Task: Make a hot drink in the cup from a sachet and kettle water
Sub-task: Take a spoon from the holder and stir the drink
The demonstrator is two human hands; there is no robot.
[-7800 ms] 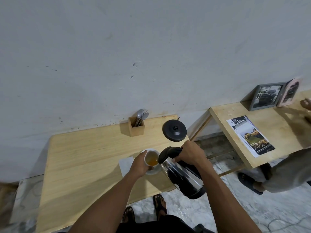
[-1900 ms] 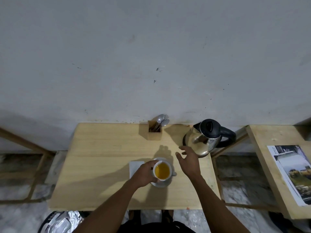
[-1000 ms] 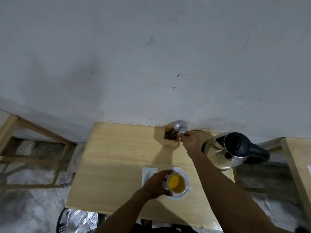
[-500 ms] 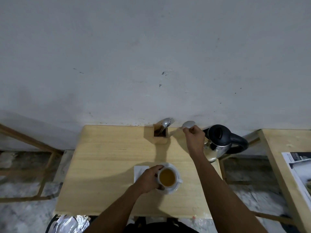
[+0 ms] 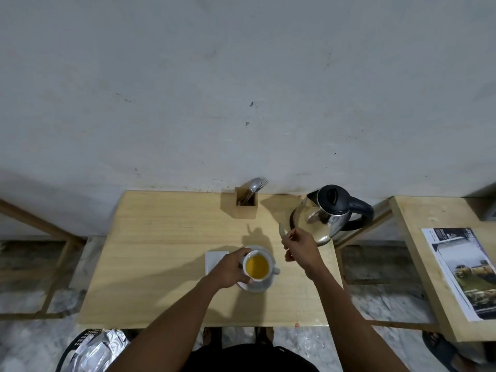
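A white cup point(image 5: 257, 267) full of yellow-orange drink stands on a white saucer point(image 5: 261, 286) near the middle of the wooden table point(image 5: 166, 245). My left hand point(image 5: 228, 269) grips the cup's left side. My right hand point(image 5: 300, 247) is just right of the cup and holds a metal spoon point(image 5: 282, 230), its bowl pointing up and away. The steel kettle point(image 5: 326, 214) with a black lid and handle stands at the table's back right corner. A white sachet or paper point(image 5: 214, 260) lies flat, left of the saucer, partly under my left hand.
A wooden holder point(image 5: 245, 206) with cutlery stands at the back edge by the wall. A second wooden table point(image 5: 418, 237) on the right carries a printed leaflet point(image 5: 464, 272). A basket with a silver bag point(image 5: 91, 350) sits on the floor at lower left.
My right hand has drawn a spoon out of the holder and brought it toward me, close to the cup. My left hand has stayed on the cup.
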